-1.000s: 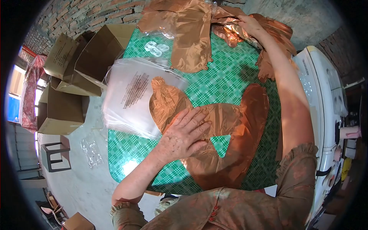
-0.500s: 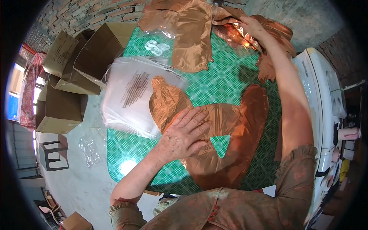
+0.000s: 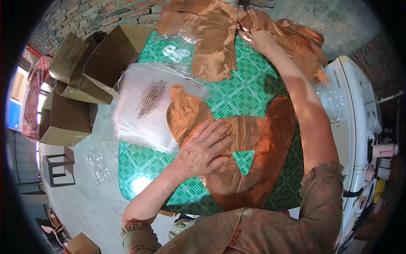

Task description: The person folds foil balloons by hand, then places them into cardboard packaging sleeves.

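Observation:
A copper-coloured foil piece [image 3: 270, 139] with a small triangular opening lies flat on the green checked table [image 3: 139, 169]. My left hand [image 3: 205, 148] rests palm down on it, fingers spread. At the far side of the table my right hand [image 3: 262, 41] has its fingers bent round the edge of another copper foil piece [image 3: 292, 40]. A further foil piece [image 3: 213, 46] hangs toward the table's middle from the far edge. The left end of the near foil overlaps a stack of clear plastic bags [image 3: 139, 97] with printed text.
White rings [image 3: 176, 53] lie near the far left of the table. Open cardboard boxes [image 3: 67, 114] stand left, above a small dark stool [image 3: 59, 169]. A white appliance [image 3: 359, 106] is at the right, and a brick wall [image 3: 101, 15] rises behind.
My right hand has moved left and slightly toward me, and the foil at the far right has shifted with it. My left hand stays on the near foil.

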Motion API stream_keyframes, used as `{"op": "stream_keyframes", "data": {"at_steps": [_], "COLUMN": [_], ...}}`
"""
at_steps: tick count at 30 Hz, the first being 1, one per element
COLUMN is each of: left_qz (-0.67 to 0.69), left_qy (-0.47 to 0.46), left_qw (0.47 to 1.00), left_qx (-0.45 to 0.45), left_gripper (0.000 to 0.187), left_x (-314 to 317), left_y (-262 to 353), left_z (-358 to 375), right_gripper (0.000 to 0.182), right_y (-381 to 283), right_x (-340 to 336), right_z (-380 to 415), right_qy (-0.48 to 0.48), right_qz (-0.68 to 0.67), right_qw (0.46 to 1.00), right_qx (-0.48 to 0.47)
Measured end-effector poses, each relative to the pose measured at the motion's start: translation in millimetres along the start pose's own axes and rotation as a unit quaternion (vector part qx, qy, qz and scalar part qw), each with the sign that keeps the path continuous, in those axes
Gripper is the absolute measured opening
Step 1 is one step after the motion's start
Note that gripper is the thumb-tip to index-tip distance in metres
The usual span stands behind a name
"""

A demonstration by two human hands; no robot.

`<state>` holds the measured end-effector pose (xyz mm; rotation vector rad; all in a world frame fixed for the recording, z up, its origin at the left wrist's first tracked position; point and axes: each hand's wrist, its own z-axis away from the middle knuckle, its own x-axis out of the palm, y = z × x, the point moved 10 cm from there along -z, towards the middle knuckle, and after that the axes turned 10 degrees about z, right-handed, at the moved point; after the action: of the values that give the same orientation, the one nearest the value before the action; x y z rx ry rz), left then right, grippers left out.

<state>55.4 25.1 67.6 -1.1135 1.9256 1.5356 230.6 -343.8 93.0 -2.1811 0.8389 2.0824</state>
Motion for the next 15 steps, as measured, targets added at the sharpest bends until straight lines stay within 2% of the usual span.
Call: {"op": "stream_keyframes", "data": {"at_steps": [4,7,8,10,13,14,15], "left_qz": [0.000,-0.004,-0.006,-0.004,-0.004,-0.005,-0.007], "left_qy": [-0.004,-0.005,-0.005,-0.005,0.001,0.004,0.004], "left_qw": [1.000,1.000,1.000,1.000,1.000,1.000,1.000], "left_qx": [-0.003,0.001,0.002,0.003,0.012,0.015,0.017], "left_gripper": [0.062,0.061,0.061,0.061,0.061,0.061,0.061], "left_x": [0,1,1,0,1,1,2], "left_y": [-1,0,-1,0,1,1,2], "left_z": [1,1,1,2,3,3,4], "right_gripper": [0.041,0.046,0.048,0.054,0.072,0.081,0.082], "right_y": [9,13,15,9,-2,3,3], "right_x": [-3,-5,0,-1,0,14,4], "right_z": [-6,-2,-3,6,19,23,26], "right_qy": [0.037,0.049,0.018,-0.045,-0.018,-0.110,-0.063], "right_qz": [0.005,-0.029,-0.038,-0.056,-0.087,-0.141,-0.149], "right_qw": [0.999,0.998,0.999,0.997,0.995,0.983,0.986], "right_qx": [-0.022,-0.021,-0.002,0.037,-0.042,-0.035,-0.046]}}
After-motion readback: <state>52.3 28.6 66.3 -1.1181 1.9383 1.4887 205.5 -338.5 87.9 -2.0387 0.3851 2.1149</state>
